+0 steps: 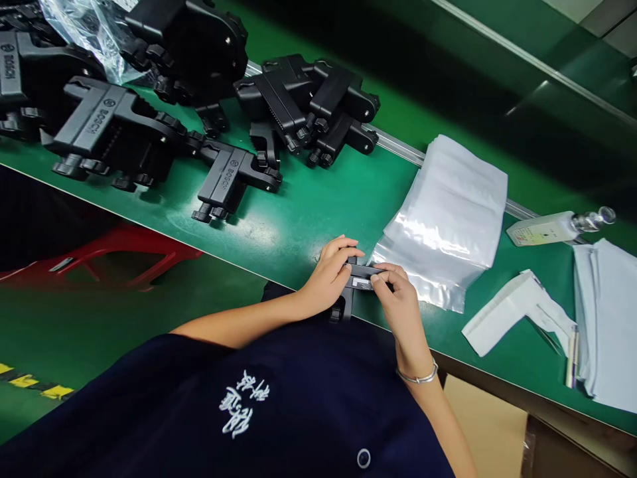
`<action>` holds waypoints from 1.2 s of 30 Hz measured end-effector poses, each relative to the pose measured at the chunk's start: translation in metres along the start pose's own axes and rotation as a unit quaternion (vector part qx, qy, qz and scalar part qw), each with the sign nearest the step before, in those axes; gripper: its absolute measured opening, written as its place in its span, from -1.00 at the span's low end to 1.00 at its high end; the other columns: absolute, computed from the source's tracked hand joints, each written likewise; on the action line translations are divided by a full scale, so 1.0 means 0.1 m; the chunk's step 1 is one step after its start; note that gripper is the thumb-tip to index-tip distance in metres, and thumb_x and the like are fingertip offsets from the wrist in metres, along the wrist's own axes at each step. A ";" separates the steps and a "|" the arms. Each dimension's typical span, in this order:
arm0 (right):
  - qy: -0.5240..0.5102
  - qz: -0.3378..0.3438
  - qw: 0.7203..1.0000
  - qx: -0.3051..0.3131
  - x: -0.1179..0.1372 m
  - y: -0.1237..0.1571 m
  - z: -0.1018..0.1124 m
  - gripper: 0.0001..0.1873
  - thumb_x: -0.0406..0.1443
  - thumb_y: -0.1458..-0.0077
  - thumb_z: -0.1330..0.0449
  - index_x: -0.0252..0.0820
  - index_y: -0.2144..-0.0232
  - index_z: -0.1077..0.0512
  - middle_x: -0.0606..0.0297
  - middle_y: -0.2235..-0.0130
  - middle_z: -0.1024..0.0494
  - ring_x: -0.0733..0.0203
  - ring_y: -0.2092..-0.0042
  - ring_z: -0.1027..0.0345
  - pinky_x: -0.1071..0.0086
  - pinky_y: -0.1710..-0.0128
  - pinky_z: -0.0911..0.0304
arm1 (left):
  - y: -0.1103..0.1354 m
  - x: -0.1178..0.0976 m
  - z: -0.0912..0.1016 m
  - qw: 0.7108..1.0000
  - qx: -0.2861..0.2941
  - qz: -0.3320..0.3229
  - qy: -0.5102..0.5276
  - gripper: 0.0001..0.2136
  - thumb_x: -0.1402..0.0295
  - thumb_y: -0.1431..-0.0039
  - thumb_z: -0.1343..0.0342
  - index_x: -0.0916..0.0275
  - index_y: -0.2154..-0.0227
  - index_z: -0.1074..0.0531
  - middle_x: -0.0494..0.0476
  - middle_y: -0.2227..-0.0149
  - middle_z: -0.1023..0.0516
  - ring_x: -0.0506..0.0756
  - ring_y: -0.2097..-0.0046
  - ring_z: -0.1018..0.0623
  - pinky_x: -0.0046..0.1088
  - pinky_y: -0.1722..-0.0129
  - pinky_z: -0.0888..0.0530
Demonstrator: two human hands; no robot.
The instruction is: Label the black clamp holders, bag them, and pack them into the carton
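Note:
At the front edge of the green table, a black plastic clamp bracket (367,271) lies between my two hands. My left hand (326,279) is closed around its left end, with the fingers over the top. With thumb and fingertips, my right hand (401,299) pinches the right end, beside a small white label (361,283) on the bracket's face. A black knob (336,311) shows below, close to my shirt. Part of the bracket is hidden by my fingers. Just beyond my right hand lies a stack of clear plastic bags (448,206).
Similar BOSCH-marked brackets (225,178) stand at the left, with more piled up (323,99) behind. To the right are a clear bottle (545,228), a strip of white paper (502,312), pens (572,355) and white sheets (610,325). A red stool (114,249) stands below the table's left side.

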State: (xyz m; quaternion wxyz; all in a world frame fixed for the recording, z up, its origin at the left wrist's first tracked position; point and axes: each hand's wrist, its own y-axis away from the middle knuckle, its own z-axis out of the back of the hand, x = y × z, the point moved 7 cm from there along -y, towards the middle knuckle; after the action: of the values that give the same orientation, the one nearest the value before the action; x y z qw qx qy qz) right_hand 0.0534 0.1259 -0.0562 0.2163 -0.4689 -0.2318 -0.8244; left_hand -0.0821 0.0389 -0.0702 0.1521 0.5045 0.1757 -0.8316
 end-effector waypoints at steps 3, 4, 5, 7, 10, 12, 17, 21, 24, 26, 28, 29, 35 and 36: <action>0.000 0.001 1.000 0.002 0.01 -0.01 0.00 -0.74 -0.16 -0.09 -0.18 -0.11 0.57 -0.39 0.19 0.11 -0.51 0.01 -0.03 -0.31 0.09 -0.09 -0.10 | 0.00 0.00 0.00 1.000 0.000 0.003 0.001 -0.68 0.56 -0.25 0.12 0.16 0.03 -0.38 0.20 -0.16 -0.36 0.20 -0.34 -0.21 -0.01 -0.32 -0.24; 0.001 0.001 1.000 0.003 0.01 -0.01 0.00 -0.74 -0.16 -0.09 -0.18 -0.11 0.57 -0.39 0.19 0.11 -0.51 0.01 -0.03 -0.30 0.09 -0.09 -0.10 | 0.00 0.00 0.00 1.000 0.000 0.004 0.001 -0.68 0.56 -0.25 0.12 0.16 0.03 -0.38 0.20 -0.16 -0.36 0.20 -0.34 -0.21 -0.01 -0.32 -0.24; 0.002 0.001 1.000 0.004 0.01 -0.01 -0.01 -0.74 -0.16 -0.09 -0.18 -0.11 0.57 -0.39 0.19 0.11 -0.51 0.01 -0.03 -0.30 0.09 -0.09 -0.09 | 0.00 0.00 0.00 1.000 0.000 0.005 0.000 -0.68 0.57 -0.25 0.12 0.16 0.03 -0.38 0.19 -0.16 -0.36 0.20 -0.34 -0.21 -0.01 -0.32 -0.24; 0.004 -0.002 1.000 0.006 0.01 0.00 -0.01 -0.74 -0.16 -0.09 -0.18 -0.11 0.57 -0.39 0.19 0.11 -0.51 0.01 -0.04 -0.29 0.09 -0.10 -0.09 | 0.00 0.00 0.00 1.000 0.002 0.005 -0.002 -0.68 0.57 -0.24 0.12 0.15 0.03 -0.38 0.19 -0.16 -0.36 0.20 -0.34 -0.21 -0.01 -0.32 -0.24; 0.008 -0.005 1.000 0.008 0.01 0.00 -0.01 -0.74 -0.16 -0.10 -0.17 -0.12 0.57 -0.39 0.19 0.10 -0.50 0.01 -0.04 -0.29 0.10 -0.09 -0.09 | 0.00 0.00 0.00 1.000 0.003 0.003 -0.005 -0.68 0.57 -0.25 0.12 0.15 0.03 -0.38 0.18 -0.16 -0.36 0.20 -0.34 -0.21 -0.02 -0.32 -0.24; 0.012 -0.004 1.000 0.009 0.02 0.00 -0.01 -0.74 -0.16 -0.10 -0.17 -0.12 0.57 -0.38 0.19 0.10 -0.50 0.01 -0.03 -0.30 0.10 -0.09 -0.09 | 0.00 0.00 0.00 1.000 0.002 0.001 -0.005 -0.68 0.56 -0.25 0.12 0.15 0.03 -0.38 0.18 -0.16 -0.36 0.19 -0.34 -0.21 -0.03 -0.32 -0.24; 0.033 0.010 0.999 0.003 0.06 0.01 -0.01 -0.75 -0.19 -0.13 -0.15 -0.12 0.56 -0.35 0.17 0.10 -0.49 0.02 -0.03 -0.29 0.10 -0.08 -0.10 | 0.00 -0.02 0.01 1.000 0.003 -0.002 -0.015 -0.67 0.54 -0.25 0.12 0.16 0.00 -0.37 0.20 -0.17 -0.37 0.18 -0.34 -0.23 -0.05 -0.30 -0.26; 0.041 0.026 0.999 0.002 0.11 0.02 -0.04 -0.76 -0.20 -0.15 -0.14 -0.12 0.53 -0.34 0.15 0.10 -0.48 0.04 -0.03 -0.30 0.09 -0.09 -0.13 | 0.05 -0.10 0.19 0.992 -0.022 -0.108 -0.061 -0.69 0.45 -0.28 0.06 0.19 -0.05 -0.37 0.25 -0.15 -0.42 0.19 -0.30 -0.30 -0.09 -0.26 -0.31; 0.046 0.034 0.998 -0.001 0.10 0.03 -0.03 -0.75 -0.20 -0.17 -0.13 -0.12 0.53 -0.35 0.14 0.10 -0.48 0.04 -0.04 -0.32 0.07 -0.11 -0.16 | 0.13 -0.21 0.20 0.955 0.080 -0.255 -0.131 -0.75 0.34 -0.30 -0.01 0.08 0.02 -0.47 0.12 -0.02 -0.57 0.15 -0.16 -0.47 -0.18 -0.22 -0.32; 0.041 0.037 0.998 0.010 0.06 0.03 0.03 -0.76 -0.18 -0.17 -0.15 -0.13 0.51 -0.39 0.14 0.07 -0.49 0.03 -0.07 -0.33 0.06 -0.14 -0.18 | 0.14 -0.18 0.19 0.930 0.163 -0.282 -0.172 -0.75 0.26 -0.30 -0.03 0.02 0.02 -0.50 0.06 -0.02 -0.60 0.13 -0.13 -0.51 -0.22 -0.18 -0.33; 0.019 0.045 0.997 0.053 0.01 0.03 0.10 -0.82 -0.15 -0.17 -0.19 -0.10 0.29 -0.49 0.15 -0.05 -0.48 0.03 -0.14 -0.32 0.05 -0.19 -0.19 | 0.09 -0.15 0.21 0.919 0.216 -0.276 -0.182 -0.72 0.20 -0.31 -0.02 -0.02 -0.02 -0.49 0.06 -0.06 -0.58 0.13 -0.14 -0.50 -0.25 -0.15 -0.34; 0.012 0.050 0.995 0.083 -0.02 0.04 0.14 -0.74 -0.13 -0.17 -0.21 -0.07 0.11 -0.49 0.16 -0.14 -0.44 0.03 -0.19 -0.29 0.06 -0.21 -0.19 | 0.05 -0.16 0.21 0.915 0.237 -0.275 -0.178 -0.70 0.17 -0.31 -0.01 -0.03 -0.03 -0.49 0.06 -0.07 -0.58 0.13 -0.13 -0.50 -0.27 -0.12 -0.35; 0.072 0.101 0.982 0.146 -0.13 0.05 0.28 -0.49 -0.11 -0.20 -0.22 0.05 -0.19 -0.36 0.25 -0.27 -0.34 0.03 -0.31 -0.17 0.01 -0.32 -0.10 | -0.12 -0.26 0.12 0.872 0.347 -0.293 -0.181 -0.65 0.06 -0.28 -0.01 -0.04 -0.03 -0.49 0.12 0.02 -0.61 0.17 0.00 -0.53 -0.26 0.02 -0.37; 0.069 0.105 0.982 0.143 -0.14 0.05 0.27 -0.49 -0.11 -0.21 -0.22 0.05 -0.19 -0.36 0.25 -0.26 -0.36 0.03 -0.31 -0.18 0.01 -0.32 -0.10 | -0.13 -0.28 0.09 0.867 0.357 -0.293 -0.185 -0.65 0.05 -0.27 -0.01 -0.04 -0.04 -0.48 0.12 0.05 -0.61 0.17 0.03 -0.53 -0.26 0.03 -0.37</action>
State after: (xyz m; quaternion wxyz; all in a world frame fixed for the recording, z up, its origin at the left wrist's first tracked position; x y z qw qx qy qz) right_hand 0.0811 0.1399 -0.0552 0.3822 -0.3967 -0.2814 -0.7857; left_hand -0.0821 0.0489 -0.0399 -0.2591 0.2864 -0.0253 -0.9221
